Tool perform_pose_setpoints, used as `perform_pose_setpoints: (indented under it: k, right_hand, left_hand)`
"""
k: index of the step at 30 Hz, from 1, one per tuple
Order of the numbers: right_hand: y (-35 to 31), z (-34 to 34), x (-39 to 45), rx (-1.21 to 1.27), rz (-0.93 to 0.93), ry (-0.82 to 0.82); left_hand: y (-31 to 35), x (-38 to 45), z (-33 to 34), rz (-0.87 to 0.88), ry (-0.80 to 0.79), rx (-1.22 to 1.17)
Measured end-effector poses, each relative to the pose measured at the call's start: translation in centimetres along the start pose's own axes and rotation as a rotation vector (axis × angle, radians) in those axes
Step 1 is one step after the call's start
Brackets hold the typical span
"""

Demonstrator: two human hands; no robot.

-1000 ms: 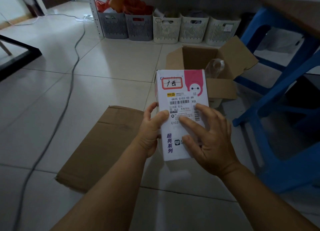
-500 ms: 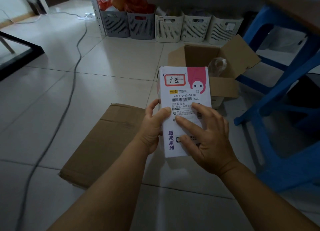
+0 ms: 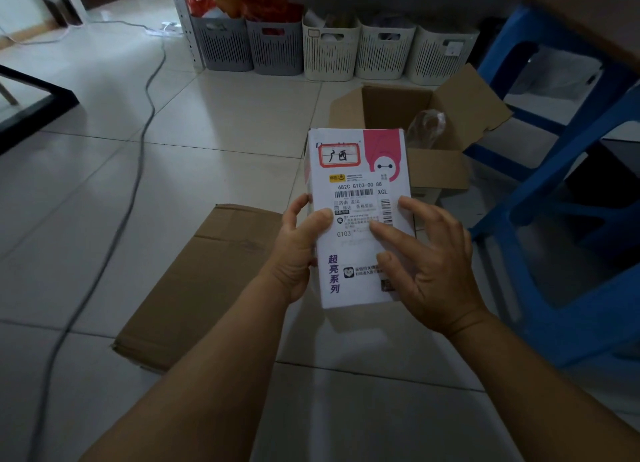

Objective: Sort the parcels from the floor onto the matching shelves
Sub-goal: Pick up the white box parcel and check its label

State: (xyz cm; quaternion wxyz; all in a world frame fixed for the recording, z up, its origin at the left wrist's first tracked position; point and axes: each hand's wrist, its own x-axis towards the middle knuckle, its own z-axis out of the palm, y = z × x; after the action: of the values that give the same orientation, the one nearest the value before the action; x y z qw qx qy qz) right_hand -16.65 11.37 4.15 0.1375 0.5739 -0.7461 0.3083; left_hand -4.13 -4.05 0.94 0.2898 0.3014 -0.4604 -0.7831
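I hold a white and pink parcel box (image 3: 356, 184) upright in front of me, its shipping label and a red-framed handwritten tag facing me. My left hand (image 3: 298, 250) grips its left edge, thumb on the label. My right hand (image 3: 429, 264) rests on its right side with fingers spread across the front. Behind it an open cardboard box (image 3: 436, 170) stands on the floor with a clear plastic-wrapped item (image 3: 426, 129) inside. A flattened cardboard box (image 3: 207, 281) lies on the tiles below my left arm.
A row of slotted plastic bins (image 3: 329, 49) lines the bottom of a shelf at the back, by a white metal shelf post (image 3: 181, 14). Blue plastic stools (image 3: 568, 191) stand close on the right. A grey cable (image 3: 138, 143) runs across the floor at left; a black frame (image 3: 38, 111) is far left.
The parcel has risen slightly and come closer in my hands. My right fingers have spread and shifted down the label. My view has tilted a little upward.
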Motion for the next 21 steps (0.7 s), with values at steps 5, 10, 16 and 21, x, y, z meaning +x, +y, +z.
perform_pose_setpoints:
  k: [5, 10, 16, 21]
  right_hand:
    - [0.14, -0.26, 0.08, 0.021, 0.010, 0.018]
    - [0.59, -0.26, -0.02, 0.030, 0.020, 0.034]
    - [0.83, 0.31, 0.07, 0.105, 0.170, -0.033]
    - [0.42, 0.72, 0.83, 0.427, 0.482, -0.129]
  left_hand:
    - [0.07, 0.07, 0.00, 0.005, 0.002, -0.001]
    - [-0.11, 0.13, -0.11, 0.000, 0.030, 0.009]
    - [-0.27, -0.24, -0.15, -0.029, 0.044, 0.018]
    - [-0.34, -0.20, -0.03, -0.053, 0.047, -0.008]
